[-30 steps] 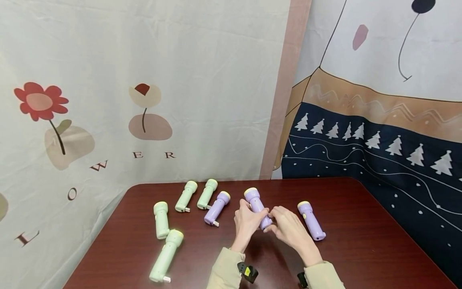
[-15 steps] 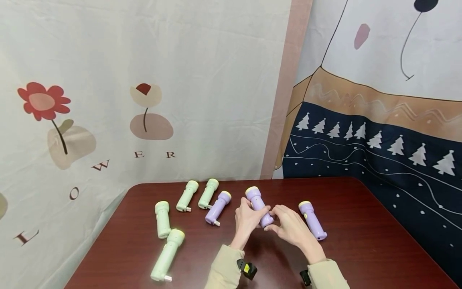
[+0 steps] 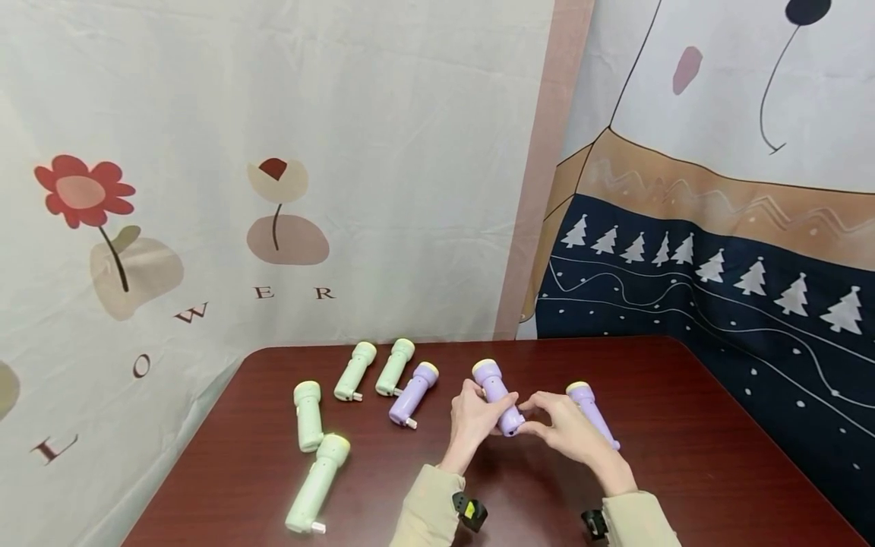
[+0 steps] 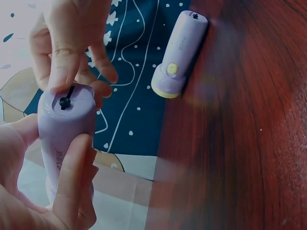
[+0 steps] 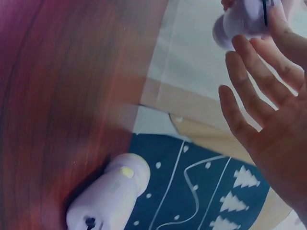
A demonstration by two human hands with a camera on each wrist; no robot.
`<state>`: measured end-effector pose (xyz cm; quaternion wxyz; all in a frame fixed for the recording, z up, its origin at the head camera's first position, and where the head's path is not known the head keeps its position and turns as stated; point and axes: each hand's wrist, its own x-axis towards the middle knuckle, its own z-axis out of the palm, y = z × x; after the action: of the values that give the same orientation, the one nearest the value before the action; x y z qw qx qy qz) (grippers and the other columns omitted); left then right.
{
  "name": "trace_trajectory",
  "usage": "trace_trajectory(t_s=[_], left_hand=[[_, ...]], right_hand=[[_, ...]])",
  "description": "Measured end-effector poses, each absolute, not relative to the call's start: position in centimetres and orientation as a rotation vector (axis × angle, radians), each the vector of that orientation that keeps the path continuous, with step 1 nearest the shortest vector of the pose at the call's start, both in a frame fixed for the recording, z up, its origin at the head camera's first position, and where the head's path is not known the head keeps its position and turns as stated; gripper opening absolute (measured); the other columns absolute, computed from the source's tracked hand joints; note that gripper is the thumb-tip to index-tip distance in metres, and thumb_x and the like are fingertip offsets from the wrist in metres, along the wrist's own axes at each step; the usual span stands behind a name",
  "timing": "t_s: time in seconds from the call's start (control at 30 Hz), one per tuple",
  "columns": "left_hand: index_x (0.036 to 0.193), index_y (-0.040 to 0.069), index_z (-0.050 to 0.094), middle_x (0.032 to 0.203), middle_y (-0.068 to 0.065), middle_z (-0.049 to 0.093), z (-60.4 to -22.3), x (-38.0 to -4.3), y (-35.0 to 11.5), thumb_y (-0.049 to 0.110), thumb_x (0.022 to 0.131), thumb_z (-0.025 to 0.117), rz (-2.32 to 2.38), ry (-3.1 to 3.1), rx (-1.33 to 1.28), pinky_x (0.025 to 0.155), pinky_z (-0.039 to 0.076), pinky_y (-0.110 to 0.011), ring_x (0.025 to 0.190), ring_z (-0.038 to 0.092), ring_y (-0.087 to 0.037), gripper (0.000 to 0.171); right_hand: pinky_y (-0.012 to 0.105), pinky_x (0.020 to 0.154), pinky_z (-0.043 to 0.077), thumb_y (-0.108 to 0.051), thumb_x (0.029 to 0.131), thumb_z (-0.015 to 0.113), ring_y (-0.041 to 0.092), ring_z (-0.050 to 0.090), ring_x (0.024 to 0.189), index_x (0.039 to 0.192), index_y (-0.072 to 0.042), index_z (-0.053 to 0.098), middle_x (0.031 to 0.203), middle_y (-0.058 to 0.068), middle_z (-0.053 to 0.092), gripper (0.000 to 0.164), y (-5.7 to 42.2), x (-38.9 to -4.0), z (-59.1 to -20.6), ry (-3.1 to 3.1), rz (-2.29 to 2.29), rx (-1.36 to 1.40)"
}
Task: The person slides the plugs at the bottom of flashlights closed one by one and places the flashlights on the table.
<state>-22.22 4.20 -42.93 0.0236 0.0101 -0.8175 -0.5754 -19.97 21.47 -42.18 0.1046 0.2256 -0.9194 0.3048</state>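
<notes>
Four green flashlights [image 3: 317,486], three purple flashlights [image 3: 412,395], hands [image 3: 472,418] — two

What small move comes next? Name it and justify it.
Perhaps the right grip should pry at the dark tail slot: its thumb is at that end, the left grip holds the purple flashlight, and another purple flashlight has a pale tab sticking out.

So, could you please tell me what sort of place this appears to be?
Probably an indoor tabletop staging area: there is a reddish-brown table, printed fabric hangings behind it, and several purple and pale green flashlights lying on it.
</notes>
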Motion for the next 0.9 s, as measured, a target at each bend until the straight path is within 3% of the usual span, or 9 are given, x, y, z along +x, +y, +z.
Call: trace_trajectory(t_s=[0.13, 0.27, 0.33, 0.5, 0.7, 0.9], left_hand=[[0.09, 0.003, 0.05, 0.076, -0.011, 0.062, -43.2, -22.1, 4.0, 0.039, 0.07, 0.081, -1.764, -2.552, 0.05, 0.047, 0.053, -0.035, 0.052, 0.06, -0.012, 0.051], [0.089, 0.003, 0.05, 0.075, -0.011, 0.062, -43.5, -22.0, 3.8, 0.038, 0.069, 0.081, -1.764, -2.567, 0.057, 0.046, 0.053, -0.034, 0.051, 0.062, -0.016, 0.051], [0.089, 0.003, 0.05, 0.075, -0.011, 0.062, -43.6, -21.9, 3.8, 0.038, 0.069, 0.081, -1.751, -2.574, 0.048, 0.046, 0.053, -0.034, 0.05, 0.062, -0.016, 0.051], [0.088, 0.003, 0.05, 0.075, -0.011, 0.061, -43.9, -21.8, 4.1, 0.038, 0.068, 0.082, -1.759, -2.572, 0.033, 0.045, 0.053, -0.034, 0.047, 0.06, -0.013, 0.051], [0.087, 0.003, 0.05, 0.071, -0.009, 0.06, -44.2, -21.9, 4.8, 0.037, 0.068, 0.081, -1.766, -2.586, 0.014, 0.045, 0.052, -0.034, 0.042, 0.061, -0.014, 0.05], [0.089, 0.003, 0.05, 0.073, -0.008, 0.058, -44.3, -22.1, 5.9, 0.035, 0.07, 0.081, -1.77, -2.634, -0.032, 0.045, 0.052, -0.033, 0.045, 0.06, -0.014, 0.048]], right_hand=[[0.035, 0.074, 0.053, -0.022, 0.083, 0.072, 0.015, 0.063, 0.082, 0.107, -0.006, 0.065, 0.09, 0.003, 0.069, 0.029, 23.3, -20.5, -42.1, -2.731, 0.862, 0.335], [0.051, 0.073, 0.05, -0.024, 0.084, 0.069, 0.032, 0.062, 0.09, 0.113, 0.002, 0.06, 0.102, 0.018, 0.064, 0.04, 25.1, -20.7, -41.8, -2.8, 0.668, -0.051], [0.054, 0.069, 0.049, -0.025, 0.084, 0.069, 0.037, 0.06, 0.088, 0.11, 0.006, 0.058, 0.103, 0.024, 0.059, 0.042, 25.9, -20.9, -41.8, -2.871, 0.599, -0.156], [0.044, 0.056, 0.045, -0.021, 0.083, 0.069, 0.031, 0.058, 0.069, 0.094, 0.005, 0.059, 0.088, 0.022, 0.059, 0.031, 27.1, -21.0, -42.2, -3.02, 0.592, -0.252], [0.036, 0.054, 0.036, -0.015, 0.082, 0.067, 0.024, 0.05, 0.063, 0.078, -0.004, 0.054, 0.074, 0.012, 0.054, 0.018, 27.7, -21.2, -42.5, -3.037, 0.634, -0.268], [0.035, 0.055, 0.038, -0.017, 0.082, 0.069, 0.023, 0.053, 0.065, 0.084, -0.003, 0.059, 0.078, 0.012, 0.058, 0.018, 28.0, -21.8, -42.5, -3.075, 0.64, -0.276]])
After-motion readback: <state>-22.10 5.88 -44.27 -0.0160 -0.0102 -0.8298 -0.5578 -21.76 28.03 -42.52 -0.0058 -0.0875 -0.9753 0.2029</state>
